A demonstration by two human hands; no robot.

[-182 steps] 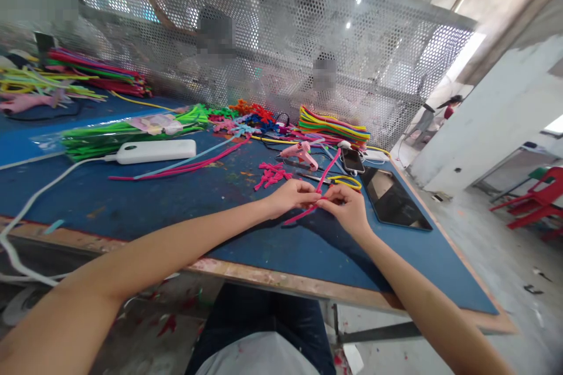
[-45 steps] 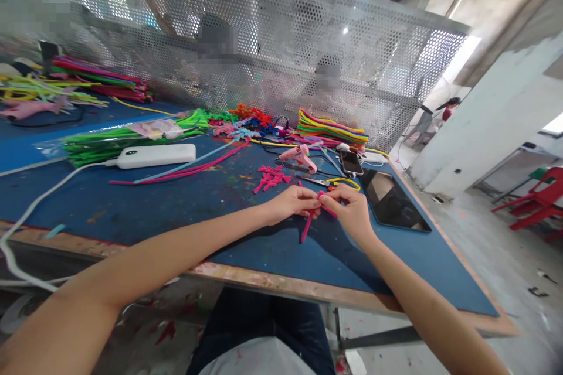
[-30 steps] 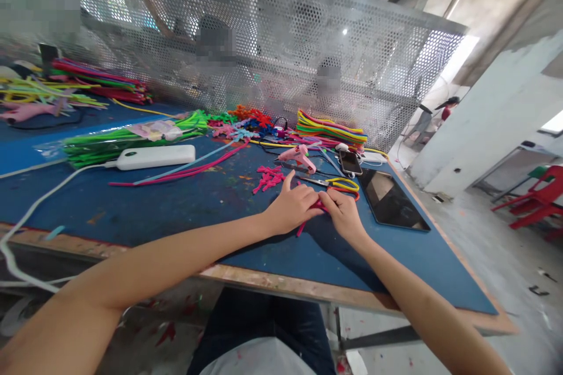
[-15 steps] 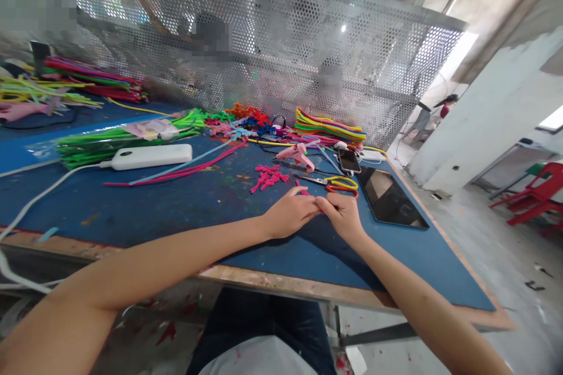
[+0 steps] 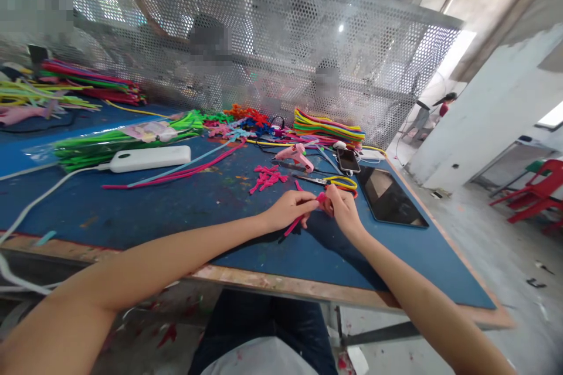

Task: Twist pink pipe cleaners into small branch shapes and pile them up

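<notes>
Just right of the frame's centre, both hands meet over the blue table top (image 5: 132,211). The left hand (image 5: 288,211) and the right hand (image 5: 345,211) are each closed in a fingertip pinch on the same pink pipe cleaner (image 5: 294,224). Its bent upper part sits between the thumbs and forefingers, and its loose tail slants down toward the lower left, just above the table. How it is folded inside the grip cannot be made out. Just above the hands lie yellow-handled scissors (image 5: 341,181), and a little further up and to the left is a small heap of twisted pink pieces (image 5: 266,176). Above those are a pink glue gun (image 5: 297,155) and a phone (image 5: 348,160) – the phone lies beside a dark tablet (image 5: 389,196) at the right edge of the table. At centre left a white power bank (image 5: 149,158) lies below a bagged bundle of green pipe cleaners (image 5: 109,140). A stack of many-coloured pipe cleaners (image 5: 328,126) sits against the perforated metal screen (image 5: 264,41) across the top of the frame.
</notes>
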